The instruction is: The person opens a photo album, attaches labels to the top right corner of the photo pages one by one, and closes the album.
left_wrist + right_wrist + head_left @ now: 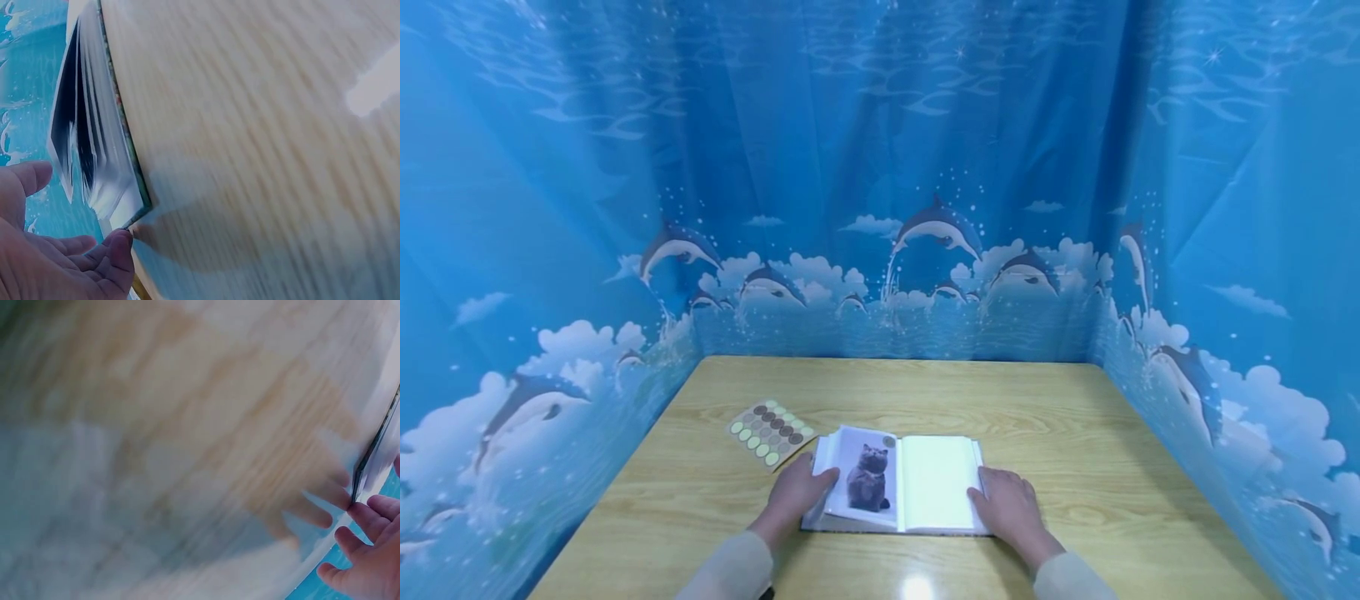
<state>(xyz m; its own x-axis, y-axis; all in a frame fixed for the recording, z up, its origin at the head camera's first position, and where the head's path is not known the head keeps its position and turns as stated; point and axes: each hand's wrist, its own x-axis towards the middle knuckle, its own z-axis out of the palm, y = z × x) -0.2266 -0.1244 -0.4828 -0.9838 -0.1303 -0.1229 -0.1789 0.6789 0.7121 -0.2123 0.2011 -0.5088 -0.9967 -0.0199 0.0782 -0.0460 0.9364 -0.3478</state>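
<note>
We see an open album (898, 483) lying low in the centre of the head view, near the front edge of the wooden bench (1037, 400). Its spine runs away from us, so the pages spread to the left and right. Our left hand (797, 492) rests at the album's left edge, thumb laid over the margin of the page that shows a grey cat photo (867, 477); the fingers look loosely bent, and in the left wrist view the fingertips (119, 247) sit just at the corner of the fanned pages. Our right hand (1011, 504) lies at the right edge, fingers fairly straight and spread against the blank page. Both hands are equally near, one on each side. A sticker sheet (770, 432) with round dots lies just beyond the album's upper left corner, nearer the left hand.
</note>
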